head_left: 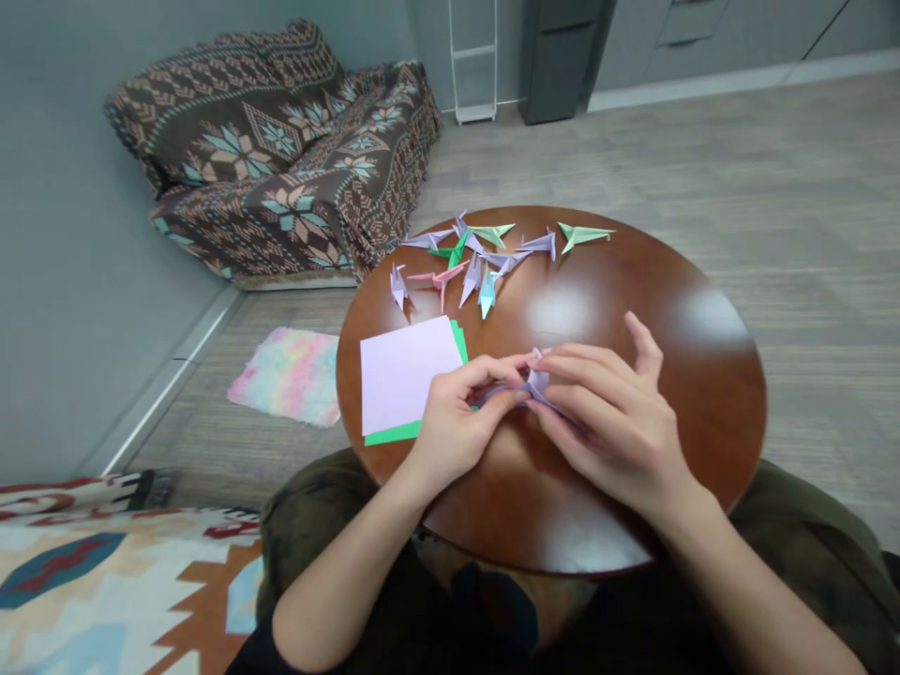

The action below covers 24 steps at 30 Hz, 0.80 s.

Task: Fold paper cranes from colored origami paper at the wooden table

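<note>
Wooden table (pixel 653 272) bears paper cranes (pixel 468 267) and a paper stack (pixel 404 375) left of the grip. Left hand (pixel 454 431) and right hand (pixel 605 422) narrowly pinch a lilac folded paper (pixel 538 380) between them; close, even pinches keep its layers aligned.

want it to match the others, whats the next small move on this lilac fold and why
Probably press the crease of the lilac paper firmly between the left hand and right hand: it looks only partly folded, unlike the winged paper cranes on the table.
</note>
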Motion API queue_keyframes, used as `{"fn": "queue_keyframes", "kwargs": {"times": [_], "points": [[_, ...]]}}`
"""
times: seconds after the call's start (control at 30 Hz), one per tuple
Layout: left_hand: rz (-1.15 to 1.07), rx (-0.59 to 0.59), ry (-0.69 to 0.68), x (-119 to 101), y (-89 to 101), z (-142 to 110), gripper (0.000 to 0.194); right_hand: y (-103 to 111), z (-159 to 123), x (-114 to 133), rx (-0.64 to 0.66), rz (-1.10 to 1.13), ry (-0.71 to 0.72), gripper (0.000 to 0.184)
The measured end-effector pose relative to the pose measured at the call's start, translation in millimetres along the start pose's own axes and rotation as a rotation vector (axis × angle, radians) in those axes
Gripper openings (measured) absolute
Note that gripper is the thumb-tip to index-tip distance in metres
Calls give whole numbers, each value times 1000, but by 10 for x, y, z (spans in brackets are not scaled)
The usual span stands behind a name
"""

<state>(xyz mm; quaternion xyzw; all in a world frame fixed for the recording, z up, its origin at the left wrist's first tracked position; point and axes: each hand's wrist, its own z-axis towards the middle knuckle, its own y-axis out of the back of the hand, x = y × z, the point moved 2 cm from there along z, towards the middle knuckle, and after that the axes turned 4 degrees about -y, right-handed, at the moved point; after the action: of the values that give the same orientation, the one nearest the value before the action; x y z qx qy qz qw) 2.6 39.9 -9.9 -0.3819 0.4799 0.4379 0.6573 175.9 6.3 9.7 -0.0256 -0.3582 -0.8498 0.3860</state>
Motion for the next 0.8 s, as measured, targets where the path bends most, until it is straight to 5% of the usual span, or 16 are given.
{"fn": "queue_keyframes", "kwargs": {"times": [0.33, 0.6, 0.8], "points": [[-48, 33, 5, -73, 0, 80, 10, 17, 100, -2, -20, 28, -20, 13], [42, 102, -57, -162, 283, 748, 15, -175, 729, -357, 26, 38, 109, 9], [12, 87, -3, 8, 393, 963, 19, -411, 747, -568, -4, 45, 114, 10]]}}
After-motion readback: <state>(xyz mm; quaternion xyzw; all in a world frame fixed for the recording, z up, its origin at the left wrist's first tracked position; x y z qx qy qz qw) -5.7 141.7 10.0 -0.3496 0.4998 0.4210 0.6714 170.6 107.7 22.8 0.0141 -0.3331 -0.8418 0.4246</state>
